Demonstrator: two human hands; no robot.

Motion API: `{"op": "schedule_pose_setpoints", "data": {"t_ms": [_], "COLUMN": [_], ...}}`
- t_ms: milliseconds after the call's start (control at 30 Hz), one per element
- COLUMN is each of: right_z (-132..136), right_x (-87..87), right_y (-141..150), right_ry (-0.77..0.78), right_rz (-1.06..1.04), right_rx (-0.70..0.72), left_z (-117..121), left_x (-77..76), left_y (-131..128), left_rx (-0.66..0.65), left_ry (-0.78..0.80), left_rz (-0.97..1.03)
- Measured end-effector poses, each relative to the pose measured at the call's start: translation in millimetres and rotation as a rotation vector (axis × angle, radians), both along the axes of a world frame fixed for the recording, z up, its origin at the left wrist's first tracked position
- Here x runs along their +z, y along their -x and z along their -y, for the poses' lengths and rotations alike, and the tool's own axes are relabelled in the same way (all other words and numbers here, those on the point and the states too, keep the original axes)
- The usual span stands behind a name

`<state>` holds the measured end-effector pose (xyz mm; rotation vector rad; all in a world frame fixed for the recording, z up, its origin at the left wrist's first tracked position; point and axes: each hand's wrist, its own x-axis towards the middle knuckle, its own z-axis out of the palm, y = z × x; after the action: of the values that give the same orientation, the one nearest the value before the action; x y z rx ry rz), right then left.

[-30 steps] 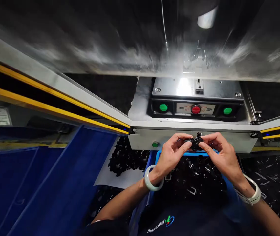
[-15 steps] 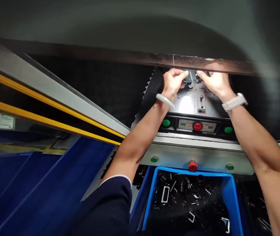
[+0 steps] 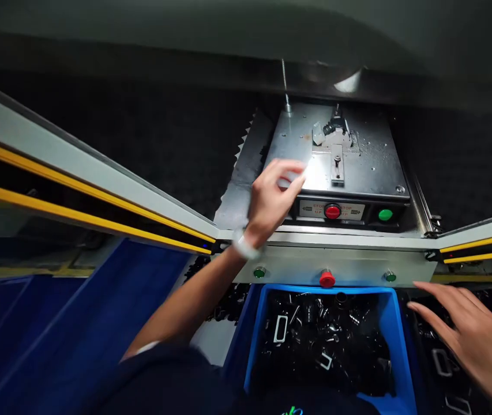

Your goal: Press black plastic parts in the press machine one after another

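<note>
My left hand (image 3: pixel 274 199) is over the front left edge of the metal plate (image 3: pixel 291 144), fingers bent, thumb and fingertips slightly apart. Nothing shows between them. On the plate sits a small fixture (image 3: pixel 338 138) with a dark fitting and a shiny, clear-looking piece (image 3: pixel 318 134) at its left side; neither hand touches it. A slotted clamp bar (image 3: pixel 337 167) lies in front. My right hand (image 3: pixel 466 328), blurred, is low at the right, fingers stretched out and empty, above dark metal parts, among them a rectangular frame (image 3: pixel 442 362).
Below the machine stands a blue bin (image 3: pixel 252 346) holding several shiny metal parts. Red (image 3: pixel 327 279) and green (image 3: pixel 390 276) buttons line the front panel. Yellow-striped rails (image 3: pixel 98 202) flank the opening. A dark overhang (image 3: pixel 185 57) covers the top.
Both hands have left the fixture. My left hand has come back toward the plate's front left; my right hand has swung down to the right of the blue bin. The fixture is now uncovered.
</note>
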<state>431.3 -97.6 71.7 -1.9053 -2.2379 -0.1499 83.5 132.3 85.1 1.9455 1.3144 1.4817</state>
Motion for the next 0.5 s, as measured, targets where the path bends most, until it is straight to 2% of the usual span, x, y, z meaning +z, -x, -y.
{"op": "schedule_pose_setpoints", "data": {"t_ms": [67,100,167,233,300,367,500], "right_z": [-17,-26,-40,-48,-53,-56,-53], "right_x": [-18.2,-28.3,-48.2,-64.3,-74.1,-78.7,-79.4], "right_y": [12,14,11,5,2,3,12], "right_ry": [0.099,0.145,0.224,0.267,0.261,0.227,0.159], "right_rz": [-0.045,-0.080,-0.163,-0.237,-0.278,-0.277,-0.278], "right_rx": [-0.010,-0.012,-0.024,-0.040,-0.049,-0.059,-0.072], "left_z": [72,99,133,142,138,132,132], "left_x": [-25.5,-39.0,-65.1,-86.6,-100.3,-105.4,-102.3], "left_y": [34,51,80,101,112,117,116], "left_rx": [0.038,0.031,-0.003,-0.042,-0.078,-0.086,-0.052], "left_ry": [0.135,0.202,0.326,0.408,0.444,0.440,0.365], "left_rz": [-0.088,-0.132,-0.244,-0.375,-0.501,-0.600,-0.699]}}
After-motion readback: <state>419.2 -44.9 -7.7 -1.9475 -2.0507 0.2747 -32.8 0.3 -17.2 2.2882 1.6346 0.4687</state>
